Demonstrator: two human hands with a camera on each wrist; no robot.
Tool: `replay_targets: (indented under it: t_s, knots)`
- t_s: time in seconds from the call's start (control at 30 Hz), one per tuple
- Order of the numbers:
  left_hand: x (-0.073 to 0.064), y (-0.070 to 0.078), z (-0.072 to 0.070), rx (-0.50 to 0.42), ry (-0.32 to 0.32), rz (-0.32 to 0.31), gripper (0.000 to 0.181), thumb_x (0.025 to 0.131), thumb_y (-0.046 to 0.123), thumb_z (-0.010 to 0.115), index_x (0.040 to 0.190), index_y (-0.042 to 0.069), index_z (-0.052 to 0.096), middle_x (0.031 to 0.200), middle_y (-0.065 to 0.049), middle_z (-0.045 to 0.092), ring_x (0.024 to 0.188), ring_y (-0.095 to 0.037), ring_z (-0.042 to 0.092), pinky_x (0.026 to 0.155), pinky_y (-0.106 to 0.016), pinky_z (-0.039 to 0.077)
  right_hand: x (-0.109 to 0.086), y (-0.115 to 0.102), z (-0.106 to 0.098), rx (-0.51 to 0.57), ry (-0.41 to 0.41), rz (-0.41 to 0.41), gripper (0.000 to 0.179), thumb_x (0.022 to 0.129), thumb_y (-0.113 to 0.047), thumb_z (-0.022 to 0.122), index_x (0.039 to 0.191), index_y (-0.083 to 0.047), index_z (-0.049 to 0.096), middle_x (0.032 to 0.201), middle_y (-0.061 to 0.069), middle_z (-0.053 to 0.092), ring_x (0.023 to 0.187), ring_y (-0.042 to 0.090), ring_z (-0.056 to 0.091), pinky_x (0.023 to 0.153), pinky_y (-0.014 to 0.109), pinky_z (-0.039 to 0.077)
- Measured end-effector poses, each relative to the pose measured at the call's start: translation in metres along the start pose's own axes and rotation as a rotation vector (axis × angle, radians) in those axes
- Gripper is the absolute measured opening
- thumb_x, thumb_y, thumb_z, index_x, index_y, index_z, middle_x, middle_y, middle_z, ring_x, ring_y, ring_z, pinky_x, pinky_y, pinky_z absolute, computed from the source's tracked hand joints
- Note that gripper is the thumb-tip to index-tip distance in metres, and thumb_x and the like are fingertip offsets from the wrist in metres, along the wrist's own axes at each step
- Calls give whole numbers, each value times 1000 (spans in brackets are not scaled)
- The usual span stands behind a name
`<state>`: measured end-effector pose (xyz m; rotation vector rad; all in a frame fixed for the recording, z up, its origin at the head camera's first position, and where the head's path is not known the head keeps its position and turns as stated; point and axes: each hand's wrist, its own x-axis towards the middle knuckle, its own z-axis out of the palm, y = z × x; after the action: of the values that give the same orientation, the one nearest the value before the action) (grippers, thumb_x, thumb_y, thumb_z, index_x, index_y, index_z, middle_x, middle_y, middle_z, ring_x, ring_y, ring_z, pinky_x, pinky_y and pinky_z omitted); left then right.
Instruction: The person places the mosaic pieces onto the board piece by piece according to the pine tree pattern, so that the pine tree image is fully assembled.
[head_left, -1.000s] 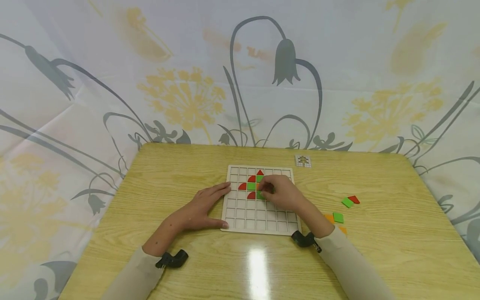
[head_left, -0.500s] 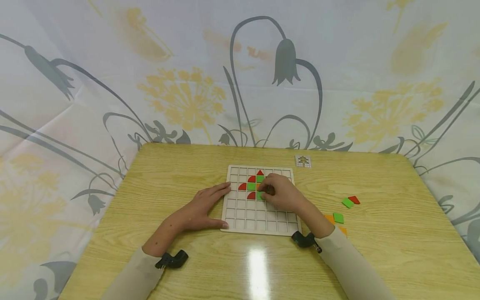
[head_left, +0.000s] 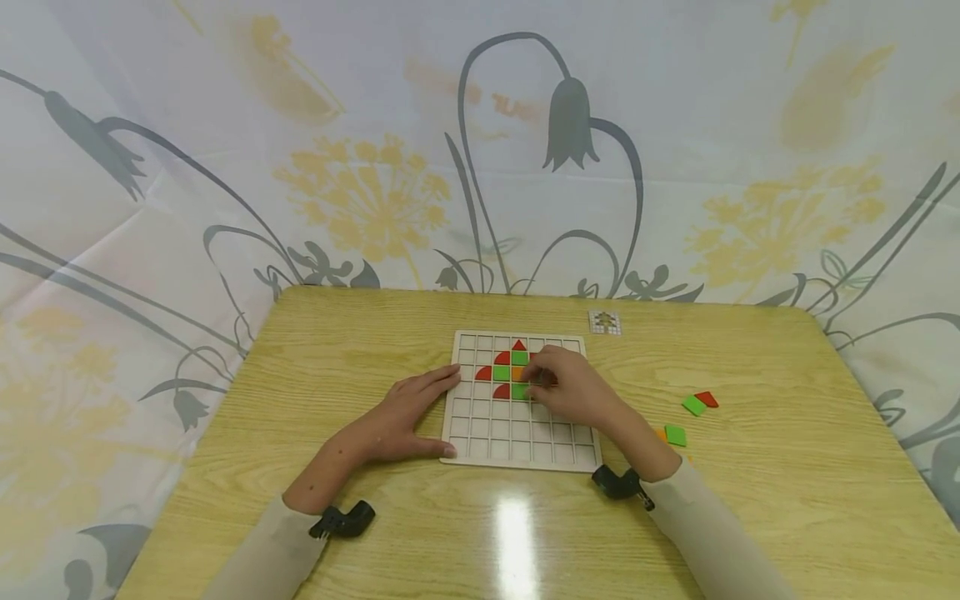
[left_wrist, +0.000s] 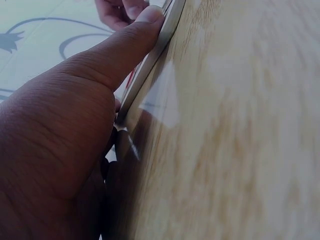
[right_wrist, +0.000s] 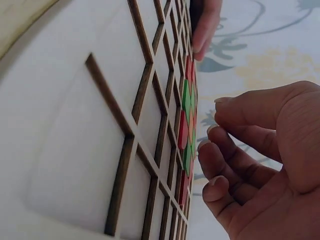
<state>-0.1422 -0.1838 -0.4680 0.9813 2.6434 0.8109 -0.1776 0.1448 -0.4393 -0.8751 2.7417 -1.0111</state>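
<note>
A pale wooden grid board (head_left: 480,429) lies on the table. Coloured tiles fill some of its cells: a red triangle (head_left: 520,345), an orange square (head_left: 517,374), several green squares (head_left: 502,373) and several red rounded pieces (head_left: 484,374). My left hand (head_left: 405,421) rests at the board's left edge, fingers extended, its thumb on the near left corner. Over the tiles hovers my right hand (head_left: 570,385), partly covering the right side of the pattern. In the right wrist view its thumb and bent fingers (right_wrist: 215,189) stand apart, with nothing visible between them.
Right of the board lie loose tiles: a green square (head_left: 693,406) beside a red piece (head_left: 707,399), and another green square (head_left: 676,435) by an orange one (head_left: 662,434) partly behind my right forearm. A small pattern card (head_left: 604,322) lies beyond the board. Patterned cloth (head_left: 375,200) hangs behind the table.
My right hand has shifted slightly right, off the orange square, which shows more now. More of the loose orange tiles is hidden by my right arm. The left hand stays put.
</note>
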Motion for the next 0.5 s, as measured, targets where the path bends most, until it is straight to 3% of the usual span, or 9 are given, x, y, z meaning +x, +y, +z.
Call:
replay_targets:
  t_s: [0.5]
  knots:
    - [-1, 1, -1, 0, 3, -2, 108, 89, 61, 80, 171, 16, 25, 178, 3, 17, 163, -27, 19, 127, -57, 19, -29, 8, -21, -14, 72, -30, 9, 96, -4, 75, 105, -8, 77, 99, 0, 69, 87, 17, 63, 73, 35, 54]
